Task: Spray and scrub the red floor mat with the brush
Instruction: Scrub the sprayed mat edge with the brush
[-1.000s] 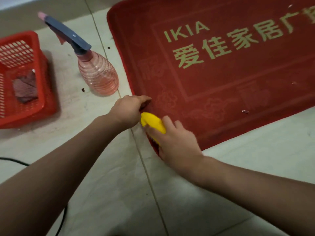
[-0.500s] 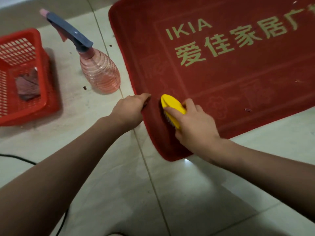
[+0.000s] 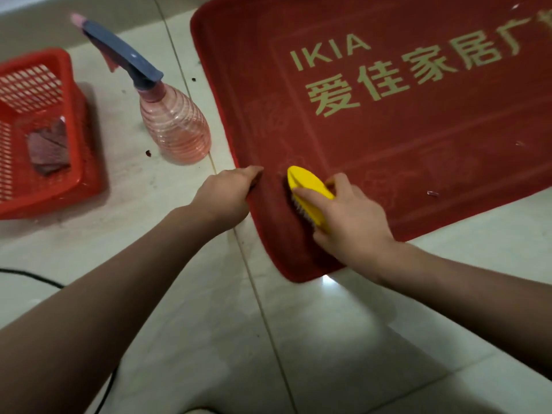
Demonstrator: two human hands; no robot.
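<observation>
left hand [image 3: 227, 192] is gripping the red mat [image 3: 388, 130] at 9 o'clock, right hand [image 3: 349, 216] gripping the yellow brush [image 3: 310, 189]; keeping it flat probably helps

The right hand [image 3: 349, 219] grips a yellow brush [image 3: 310, 189], bristles down on the near left corner of the red floor mat [image 3: 388, 150]. Just left of it, the left hand [image 3: 227, 195] holds the mat's left edge. A pink spray bottle [image 3: 176, 127] with a grey trigger head stands upright on the tiled floor [image 3: 328, 339], just beside that edge and farther off. At far left sits a red basket [image 3: 74, 174] holding a dark cloth [image 3: 49, 147]. A black cable [image 3: 30, 274] crosses the floor at near left.
</observation>
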